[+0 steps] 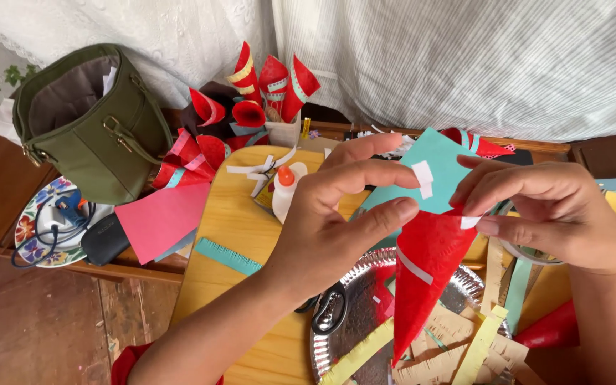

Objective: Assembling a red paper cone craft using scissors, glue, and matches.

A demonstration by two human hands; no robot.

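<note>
My left hand (336, 214) pinches the upper left rim of a red paper cone (422, 271) that points down over a silver tray (365, 278). My right hand (550, 207) grips the cone's upper right edge, with a small white strip (470, 222) between thumb and finger. A teal paper sheet (436, 167) with a white strip on it lies behind the cone. Scissors (329, 308) rest at the tray's left edge, partly under my left wrist.
A glue bottle with an orange cap (285, 189) stands on the round wooden board (237, 228). Several finished red cones (251, 100) stand at the back. An olive green bag (87, 121), pink paper (162, 217), a patterned plate (37, 228) and fringed paper strips (465, 342) lie around.
</note>
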